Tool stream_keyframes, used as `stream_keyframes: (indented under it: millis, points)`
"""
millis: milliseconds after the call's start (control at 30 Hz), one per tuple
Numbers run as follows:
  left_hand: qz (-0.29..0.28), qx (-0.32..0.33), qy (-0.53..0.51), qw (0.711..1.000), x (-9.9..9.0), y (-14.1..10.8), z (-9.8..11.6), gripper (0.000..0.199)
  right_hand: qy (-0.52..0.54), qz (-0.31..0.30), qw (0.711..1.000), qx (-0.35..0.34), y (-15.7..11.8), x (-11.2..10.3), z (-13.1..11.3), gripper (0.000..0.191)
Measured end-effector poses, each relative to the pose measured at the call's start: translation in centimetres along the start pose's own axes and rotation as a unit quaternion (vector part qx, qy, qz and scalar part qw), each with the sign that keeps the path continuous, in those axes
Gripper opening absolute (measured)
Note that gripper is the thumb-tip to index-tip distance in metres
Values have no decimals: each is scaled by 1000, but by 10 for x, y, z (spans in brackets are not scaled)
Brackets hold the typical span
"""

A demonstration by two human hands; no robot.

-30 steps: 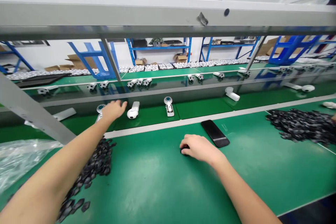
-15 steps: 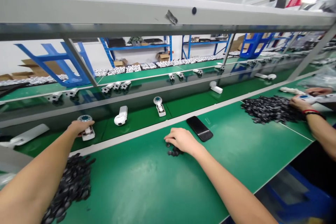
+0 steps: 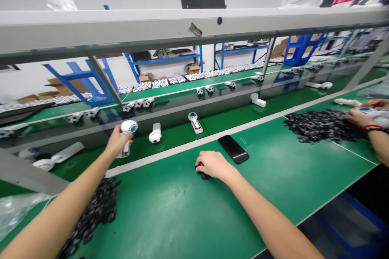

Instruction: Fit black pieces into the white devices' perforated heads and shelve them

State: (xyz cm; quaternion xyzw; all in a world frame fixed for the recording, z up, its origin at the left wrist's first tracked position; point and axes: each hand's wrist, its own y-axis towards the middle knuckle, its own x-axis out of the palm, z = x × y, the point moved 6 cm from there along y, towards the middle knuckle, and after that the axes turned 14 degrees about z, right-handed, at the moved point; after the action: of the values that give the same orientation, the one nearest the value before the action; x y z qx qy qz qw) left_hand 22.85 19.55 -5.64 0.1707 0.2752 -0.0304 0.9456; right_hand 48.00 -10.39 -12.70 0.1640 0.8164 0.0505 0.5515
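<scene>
My left hand (image 3: 118, 142) is closed round a white device (image 3: 129, 126) with a round head, lifted over the green conveyor. My right hand (image 3: 211, 164) rests on the green table with its fingers bent down over a few small black pieces (image 3: 204, 175); whether one is pinched is hidden. Just beyond it lies a black phone (image 3: 233, 149). A pile of black pieces (image 3: 97, 210) lies partly behind my left forearm. On the conveyor between my hands are a white device with a football-patterned end (image 3: 155, 133) and an opened white device (image 3: 195, 123).
At the right, a person's hands (image 3: 361, 116) hold a white device beside another pile of black pieces (image 3: 322, 125). A grey shelf beam (image 3: 136, 28) crosses above the conveyor. More white devices (image 3: 258, 100) lie along the line. A slanted post (image 3: 27, 170) stands at the left.
My left hand has lifted the white device and moved slightly right with it. My right hand has lowered over the small black pieces, covering more of them. The view has shifted a little.
</scene>
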Motion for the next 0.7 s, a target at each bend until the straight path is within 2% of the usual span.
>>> stream_keyframes:
  millis: [67,133,233,333,433,500,633,700]
  points:
    - [-30,-19,-72,997,16,-34,2,76,0,12,1000,1,0,1,-1,22]
    - [-74,-26,-142,987,36,-78,8,80,10,25,1000,1,1,1,-1,28]
    - [-133,-49,-218,966,63,-142,21,67,47,45,998,2,3,2,-3,29]
    - [-178,-88,-265,944,78,-185,37,52,108,64,992,7,5,3,-9,28]
    - [-184,-138,-317,920,79,-201,47,50,168,80,982,17,3,1,-18,28]
    - [-185,-175,-352,901,80,-205,47,53,247,91,964,39,0,-1,-24,26]
    - [-208,-243,-401,858,88,-216,31,54,441,67,891,87,-8,1,-39,24]
    - [-218,-267,-418,841,92,-223,20,52,462,47,882,84,-11,7,-48,24]
